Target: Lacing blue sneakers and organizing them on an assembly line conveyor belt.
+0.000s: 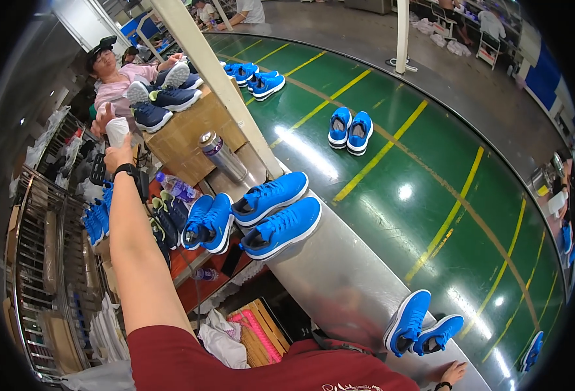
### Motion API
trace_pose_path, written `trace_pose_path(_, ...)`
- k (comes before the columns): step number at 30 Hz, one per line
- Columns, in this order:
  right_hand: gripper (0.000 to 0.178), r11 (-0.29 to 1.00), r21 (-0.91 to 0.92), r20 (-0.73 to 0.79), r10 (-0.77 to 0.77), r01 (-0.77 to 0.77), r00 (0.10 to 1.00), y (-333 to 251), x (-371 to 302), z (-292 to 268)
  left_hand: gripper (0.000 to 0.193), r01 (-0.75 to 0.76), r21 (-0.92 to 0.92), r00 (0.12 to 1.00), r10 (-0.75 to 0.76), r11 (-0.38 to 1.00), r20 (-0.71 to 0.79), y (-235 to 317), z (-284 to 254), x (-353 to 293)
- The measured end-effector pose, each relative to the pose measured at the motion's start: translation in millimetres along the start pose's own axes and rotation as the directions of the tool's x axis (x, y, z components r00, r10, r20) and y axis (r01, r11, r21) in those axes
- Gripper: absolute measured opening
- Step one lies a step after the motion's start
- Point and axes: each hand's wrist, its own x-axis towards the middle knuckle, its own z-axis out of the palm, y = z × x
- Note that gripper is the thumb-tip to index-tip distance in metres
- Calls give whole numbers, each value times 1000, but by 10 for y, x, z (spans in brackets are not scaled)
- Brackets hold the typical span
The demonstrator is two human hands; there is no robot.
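Note:
My left arm stretches out to the far left. In its closed fingers my left hand (119, 155) holds a white piece that looks like rolled paper (116, 131). Right beside that piece is a co-worker's hand (102, 120); whether it touches the piece I cannot tell. At the lower right my right hand (454, 373) lies on the metal bench (339, 280) with nothing in it. Close to it, a pair of blue shoes (407, 322) with white soles rests on the bench. Another blue pair (281, 225) sits farther up the bench.
A white post (222, 91) rises beside the bench. Dark shoes (170, 99) lie on a cardboard box (196, 133) near a steel flask (222, 156). Blue shoes (350, 131) ride on the green conveyor (378, 195). More shoes (208, 221) and a bottle (180, 188) crowd the left.

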Motion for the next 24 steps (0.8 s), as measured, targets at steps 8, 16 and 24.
trace_pose_path(8,62,997,25,-63,72,-70,995,545,195,157,131,132,-251,987,-150,959,-55,-279,284,-25)
trace_pose_path(16,58,1000,-19,61,20,-19,998,376,-288,146,56,-180,-828,825,539,531,167,137,433,-1438)
trace_pose_path(24,66,928,315,-125,249,-200,960,-239,-153,157,42,-83,-930,109,931,358,348,65,-934,-5363)
